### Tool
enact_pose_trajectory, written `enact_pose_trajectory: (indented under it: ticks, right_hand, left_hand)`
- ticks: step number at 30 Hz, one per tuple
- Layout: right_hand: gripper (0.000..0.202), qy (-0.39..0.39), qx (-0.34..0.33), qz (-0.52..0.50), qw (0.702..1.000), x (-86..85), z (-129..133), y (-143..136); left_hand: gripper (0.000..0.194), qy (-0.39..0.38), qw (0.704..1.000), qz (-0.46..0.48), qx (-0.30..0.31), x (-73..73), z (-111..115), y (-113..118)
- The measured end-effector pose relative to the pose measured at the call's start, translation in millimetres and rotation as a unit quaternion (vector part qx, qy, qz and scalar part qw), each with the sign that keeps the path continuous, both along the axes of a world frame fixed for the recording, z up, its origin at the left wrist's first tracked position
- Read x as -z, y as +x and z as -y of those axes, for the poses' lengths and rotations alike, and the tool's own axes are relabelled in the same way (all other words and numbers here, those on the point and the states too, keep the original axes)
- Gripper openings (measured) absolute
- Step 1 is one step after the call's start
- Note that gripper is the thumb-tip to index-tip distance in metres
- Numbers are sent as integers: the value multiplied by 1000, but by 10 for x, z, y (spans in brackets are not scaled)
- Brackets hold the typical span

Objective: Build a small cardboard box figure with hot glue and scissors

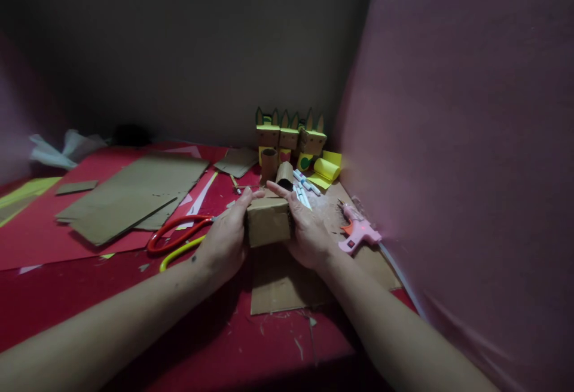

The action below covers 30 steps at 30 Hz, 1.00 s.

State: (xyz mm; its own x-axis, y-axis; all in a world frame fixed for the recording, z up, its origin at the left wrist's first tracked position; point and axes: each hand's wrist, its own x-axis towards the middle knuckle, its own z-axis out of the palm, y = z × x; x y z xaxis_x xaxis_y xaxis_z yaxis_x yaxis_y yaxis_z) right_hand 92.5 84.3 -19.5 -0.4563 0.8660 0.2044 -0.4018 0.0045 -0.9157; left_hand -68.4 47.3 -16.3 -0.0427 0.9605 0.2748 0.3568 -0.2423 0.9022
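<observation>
Between my two hands is a small brown cardboard box (269, 223), held above a cardboard sheet (287, 287). My left hand (226, 230) presses its left side, and my right hand (309, 227) grips the right side. Both sets of fingers are partly hidden behind the box. Large scissors (179, 233) with one red and one yellow handle lie beside my left hand, their blades out of sight. Right of my right hand lies a pink hot glue gun (360, 230).
Behind my hands stand several cardboard figures with pointed ears (289, 135), two cardboard tubes (269, 165), white markers (305, 186) and rolled yellow paper (327, 170). Flat cardboard pieces (139, 186) lie over red paper (31, 236) at left. A pink sheet (470, 141) bounds the right side.
</observation>
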Motion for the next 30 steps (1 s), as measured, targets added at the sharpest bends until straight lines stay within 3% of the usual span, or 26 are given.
enact_pose_trajectory:
  ticks: [9, 13, 18, 23, 25, 30]
  right_hand:
    - [64, 79, 94, 90, 988, 2, 48, 6]
    - [68, 106, 93, 124, 982, -54, 84, 24]
    - [74, 101, 87, 143, 981, -92, 127, 31]
    - [73, 75, 70, 113, 988, -81, 132, 9]
    - [71, 74, 74, 110, 988, -74, 129, 8]
    - [56, 105, 86, 87, 987, -72, 106, 8]
  left_hand:
    - [44, -34, 992, 94, -78, -65, -4, 161]
    - [43, -66, 973, 179, -130, -144, 13, 280]
    - [43, -150, 912, 365, -114, -196, -11, 369]
    - [38, -184, 896, 393, -96, -235, -15, 392]
    - [40, -184, 899, 387, -86, -213, -23, 385]
    - [44, -112, 945, 290, -104, -177, -11, 298]
